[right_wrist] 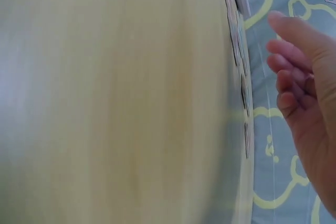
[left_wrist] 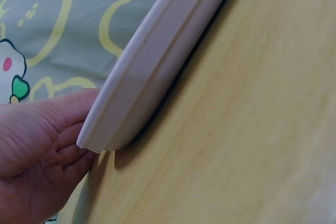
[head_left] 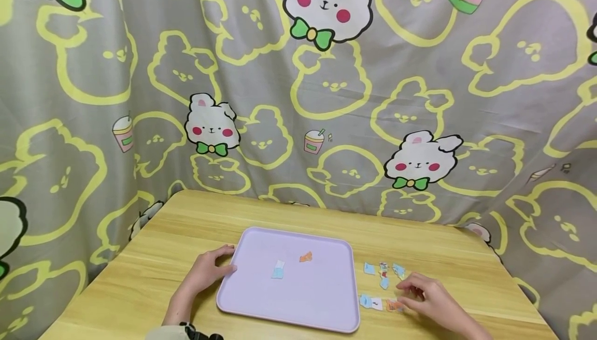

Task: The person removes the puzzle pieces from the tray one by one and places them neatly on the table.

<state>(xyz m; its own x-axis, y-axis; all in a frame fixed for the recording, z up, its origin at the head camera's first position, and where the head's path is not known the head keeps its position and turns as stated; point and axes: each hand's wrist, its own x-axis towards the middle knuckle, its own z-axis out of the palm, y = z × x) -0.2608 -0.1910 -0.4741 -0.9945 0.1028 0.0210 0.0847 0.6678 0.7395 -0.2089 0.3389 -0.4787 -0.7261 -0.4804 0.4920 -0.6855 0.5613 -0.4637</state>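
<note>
Puzzle pieces [head_left: 384, 282] just left of right hand [head_left: 431, 298], beside tray [head_left: 322, 298].

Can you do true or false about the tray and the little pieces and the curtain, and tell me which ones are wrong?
1. The left hand touches the tray. True.
2. The tray is round. False: it is rectangular with rounded corners.
3. An orange piece lies on the tray. True.
4. The right hand is inside the tray. False: it is near the loose pieces beside the tray.
5. The curtain shows a bunny with a green bow. True.
</note>
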